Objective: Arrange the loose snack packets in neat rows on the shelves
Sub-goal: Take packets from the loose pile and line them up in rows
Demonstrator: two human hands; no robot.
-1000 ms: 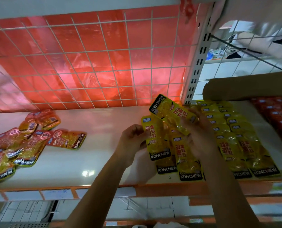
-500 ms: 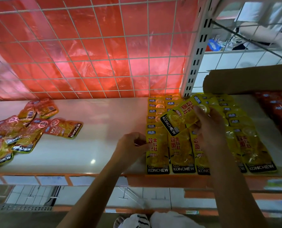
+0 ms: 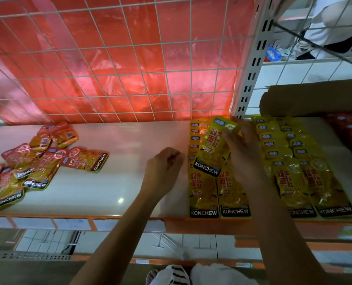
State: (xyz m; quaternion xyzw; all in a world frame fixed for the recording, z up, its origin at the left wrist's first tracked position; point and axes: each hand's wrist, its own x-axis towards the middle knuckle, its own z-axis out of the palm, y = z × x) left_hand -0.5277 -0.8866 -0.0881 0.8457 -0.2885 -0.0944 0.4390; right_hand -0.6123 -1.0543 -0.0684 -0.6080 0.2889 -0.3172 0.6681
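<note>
One yellow packet (image 3: 211,150) pinched by right hand (image 3: 245,161), left hand (image 3: 163,169) curled

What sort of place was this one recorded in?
Most likely a shop, at a display shelf: a slotted metal upright and wire-grid back panel, identical yellow KONCHEW packets laid in rows up to the front edge, and a loose heap of red packets of the same brand.

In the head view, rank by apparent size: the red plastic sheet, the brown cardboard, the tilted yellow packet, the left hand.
1. red plastic sheet, by far the largest.
2. brown cardboard, though the frame edge cuts it off.
3. tilted yellow packet and left hand look about alike; I would not rank them.
</note>
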